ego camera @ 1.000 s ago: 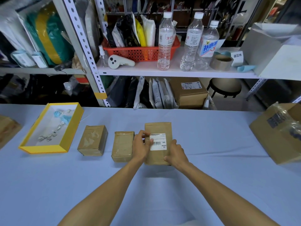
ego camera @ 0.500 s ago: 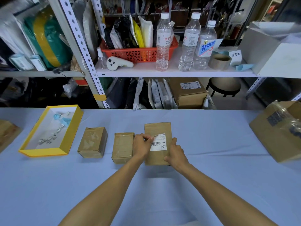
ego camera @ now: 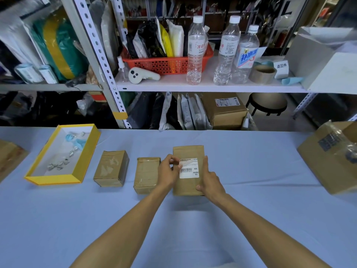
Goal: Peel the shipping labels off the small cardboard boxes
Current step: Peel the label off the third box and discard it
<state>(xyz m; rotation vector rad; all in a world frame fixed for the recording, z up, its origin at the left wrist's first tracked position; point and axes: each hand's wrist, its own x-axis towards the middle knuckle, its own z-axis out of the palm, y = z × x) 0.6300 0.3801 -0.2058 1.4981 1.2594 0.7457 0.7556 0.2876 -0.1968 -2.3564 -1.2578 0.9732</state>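
Mid-frame: left hand point(ego camera: 168, 172) pinches the label point(ego camera: 190, 169) corner between thumb and forefinger; right hand point(ego camera: 210, 183) curls round the box point(ego camera: 188, 152) edge. Likely risk: a fast pull tears the paper.

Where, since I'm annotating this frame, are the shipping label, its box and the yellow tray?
shipping label point(ego camera: 189, 170): head view, on its barcode.
box point(ego camera: 188, 152): head view, bare cardboard above the label.
yellow tray point(ego camera: 54, 180): head view, its near wall.
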